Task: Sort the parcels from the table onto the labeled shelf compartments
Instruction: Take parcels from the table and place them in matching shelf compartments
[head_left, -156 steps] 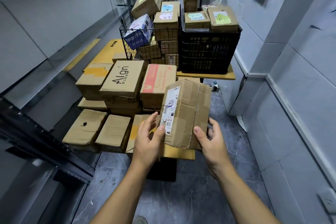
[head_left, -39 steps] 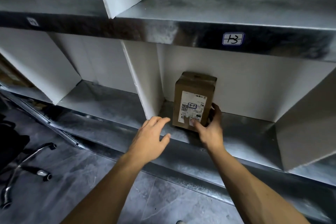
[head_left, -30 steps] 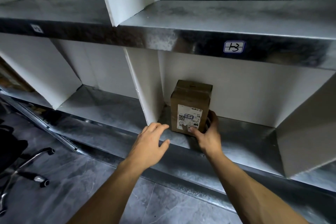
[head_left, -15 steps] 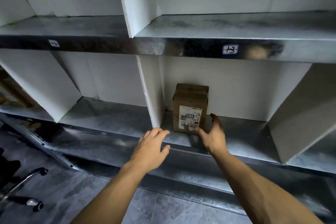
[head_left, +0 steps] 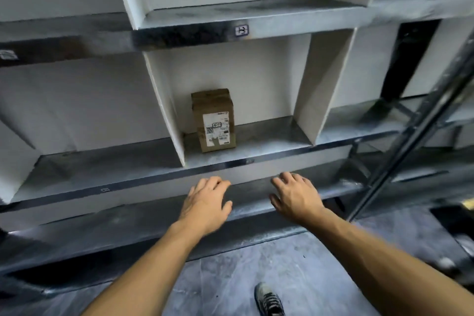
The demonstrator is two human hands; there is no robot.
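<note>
A brown cardboard parcel (head_left: 213, 120) is standing upright in the middle of the frame, inside the shelf compartment (head_left: 264, 133) under the small handwritten tag (head_left: 241, 30). It is sitting at the compartment's left side, close beside the white divider (head_left: 164, 108), with its white shipping label (head_left: 217, 129) facing out. In the lower centre, the left hand (head_left: 205, 202) and right hand (head_left: 295, 195) are hovering palm down in front of the shelf's metal edge (head_left: 143, 182), fingers loosely spread, holding nothing and well clear of the parcel. A sneaker (head_left: 269, 300) is showing on the grey floor (head_left: 230, 277) at the bottom, and a dark metal brace (head_left: 410, 136) is slanting across the right side.
</note>
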